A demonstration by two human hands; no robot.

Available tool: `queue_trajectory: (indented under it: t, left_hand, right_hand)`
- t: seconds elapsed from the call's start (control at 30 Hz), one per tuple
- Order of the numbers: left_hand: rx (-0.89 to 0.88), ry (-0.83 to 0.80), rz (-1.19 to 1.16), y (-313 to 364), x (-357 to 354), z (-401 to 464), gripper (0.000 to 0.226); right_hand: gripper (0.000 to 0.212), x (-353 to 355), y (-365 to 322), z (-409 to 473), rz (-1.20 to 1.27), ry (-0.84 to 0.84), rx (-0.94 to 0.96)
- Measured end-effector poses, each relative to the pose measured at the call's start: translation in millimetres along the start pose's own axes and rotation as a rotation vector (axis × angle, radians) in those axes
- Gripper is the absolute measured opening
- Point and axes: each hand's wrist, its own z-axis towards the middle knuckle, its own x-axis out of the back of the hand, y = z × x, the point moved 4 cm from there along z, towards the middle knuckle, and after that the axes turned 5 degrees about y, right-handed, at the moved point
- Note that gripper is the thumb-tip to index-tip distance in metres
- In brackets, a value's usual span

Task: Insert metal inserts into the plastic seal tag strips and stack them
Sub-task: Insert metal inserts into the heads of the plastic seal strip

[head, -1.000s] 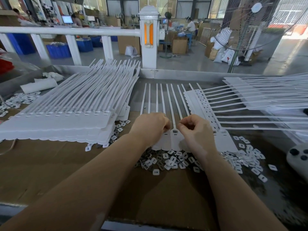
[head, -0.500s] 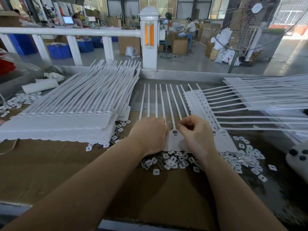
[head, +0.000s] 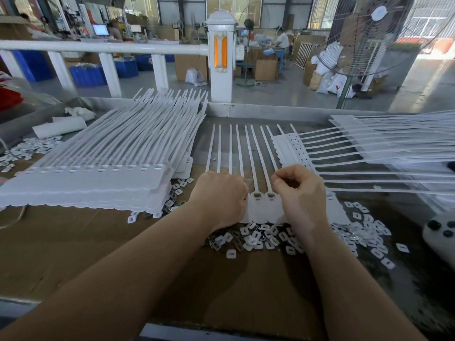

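Observation:
A white seal tag strip (head: 263,209) lies flat in front of me, its thin tails (head: 231,148) pointing away. My left hand (head: 221,198) sits knuckles-up on the strip's left part, fingers curled down onto it and covering the tags there. My right hand (head: 300,193) hovers over the right part with thumb and forefinger pinched together above a tag slot; what they pinch is too small to make out, probably an insert. Two tag heads with slots show between the hands. Loose inserts (head: 256,238) are heaped just below the strip.
A tall stack of strips (head: 98,168) fills the left side. More strips (head: 381,141) fan out on the right, with one strip (head: 293,148) lying beside my right hand. More inserts (head: 369,232) are scattered at the right, near a white controller (head: 440,232). A brown cardboard sheet (head: 73,242) covers the bench.
My right hand has shifted slightly right along the strip, and two tag heads now show between the hands instead of one. The left hand has barely moved.

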Motion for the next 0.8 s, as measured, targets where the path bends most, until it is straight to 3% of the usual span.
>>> queue_trajectory:
  t: [0.13,0.3,0.37,0.47,0.67,0.8]
  left_hand:
    - [0.085,-0.013,-0.072,-11.2,-4.0,-1.9,0.029]
    - [0.289,-0.03,-0.52,-30.1,-5.1,-5.2,0.026]
    - [0.301,-0.022,-0.583,-31.5,-4.7,-6.0,0.028]
    - [0.283,-0.038,-0.558,-27.5,-3.7,-6.6,0.035]
    - [0.155,-0.071,-0.255,-14.7,1.8,-3.7,0.039]
    - [0.221,-0.083,-0.297,-13.7,3.9,-2.4,0.035]
  right_hand:
    - [0.022,3.7,0.7,2.1,0.031,0.068,-0.018]
    - [0.023,1.1,2.3,3.3,0.002,0.046,-0.018]
    - [0.022,0.2,3.3,3.9,-0.011,0.044,-0.02]
    - [0.019,-0.7,4.8,4.3,-0.021,0.039,-0.032]
    - [0.018,-0.4,6.6,3.5,-0.037,0.044,-0.043]
    - [0.018,0.1,6.5,2.3,-0.035,0.045,-0.044]
